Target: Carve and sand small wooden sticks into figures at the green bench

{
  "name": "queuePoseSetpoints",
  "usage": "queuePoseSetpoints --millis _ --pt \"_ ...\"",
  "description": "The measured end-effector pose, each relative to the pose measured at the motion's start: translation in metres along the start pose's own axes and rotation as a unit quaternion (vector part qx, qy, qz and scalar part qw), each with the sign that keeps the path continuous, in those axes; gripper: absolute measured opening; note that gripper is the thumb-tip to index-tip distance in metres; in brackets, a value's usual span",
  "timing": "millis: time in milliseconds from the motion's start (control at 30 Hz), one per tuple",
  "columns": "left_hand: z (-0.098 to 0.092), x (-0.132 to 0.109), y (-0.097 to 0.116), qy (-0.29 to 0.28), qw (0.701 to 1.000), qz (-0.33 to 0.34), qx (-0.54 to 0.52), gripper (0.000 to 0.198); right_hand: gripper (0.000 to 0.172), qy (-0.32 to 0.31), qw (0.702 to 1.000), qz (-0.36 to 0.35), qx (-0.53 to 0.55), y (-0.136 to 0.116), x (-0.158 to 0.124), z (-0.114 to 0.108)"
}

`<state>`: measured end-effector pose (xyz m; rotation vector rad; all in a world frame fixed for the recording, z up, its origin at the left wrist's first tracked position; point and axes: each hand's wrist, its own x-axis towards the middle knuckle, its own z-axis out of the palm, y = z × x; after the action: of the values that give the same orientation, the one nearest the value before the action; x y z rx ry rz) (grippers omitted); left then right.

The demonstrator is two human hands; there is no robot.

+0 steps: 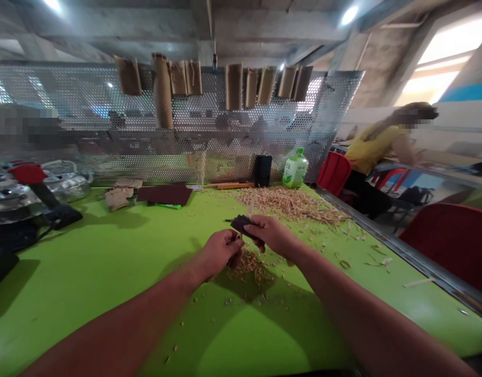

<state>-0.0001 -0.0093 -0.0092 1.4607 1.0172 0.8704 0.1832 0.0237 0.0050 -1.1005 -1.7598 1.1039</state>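
Above the green table, my right hand (pixel 270 233) is closed around a folded dark sheet (pixel 241 224) that looks like sandpaper. Just left of it and slightly lower, my left hand (pixel 221 252) is closed in a pinch, its fingertips close to the sheet. Whatever those fingers hold is small and mostly hidden. Beneath both hands lies a small heap of wood shavings (pixel 254 264). A flat dark brown sheet (pixel 165 195) rests farther back on the table, left of the hands.
A larger pile of shavings (pixel 293 203) spreads at the back right, before a green bottle (pixel 295 168) and a black box-like object (pixel 263 170). A red-headed tool (pixel 29 173) stands at left. Wood pieces hang on the perforated metal screen (pixel 209 118). A person in yellow (pixel 372 146) sits beyond the right edge.
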Motion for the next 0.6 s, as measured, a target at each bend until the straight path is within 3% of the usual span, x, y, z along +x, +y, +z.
queuePoseSetpoints --millis 133,167,333,467,600 --pt "0.001 -0.001 0.001 -0.014 1.000 -0.020 -0.008 0.024 0.029 0.156 0.986 -0.046 0.022 -0.001 0.002 -0.002" --pt "0.001 -0.001 0.002 -0.017 1.000 -0.024 -0.010 0.024 0.029 0.169 0.984 -0.050 0.029 -0.001 0.002 -0.002" --pt "-0.008 0.003 0.000 0.035 0.999 -0.007 -0.036 0.023 0.030 -0.001 1.000 0.006 -0.027 -0.004 -0.003 0.002" --pt "-0.032 0.017 -0.004 0.122 0.990 0.030 -0.063 0.025 0.024 0.095 0.995 0.012 -0.009 0.000 0.002 -0.005" --pt "-0.069 0.039 -0.007 0.262 0.963 0.059 0.020 0.025 0.022 0.141 0.990 0.029 -0.004 0.007 0.011 -0.009"
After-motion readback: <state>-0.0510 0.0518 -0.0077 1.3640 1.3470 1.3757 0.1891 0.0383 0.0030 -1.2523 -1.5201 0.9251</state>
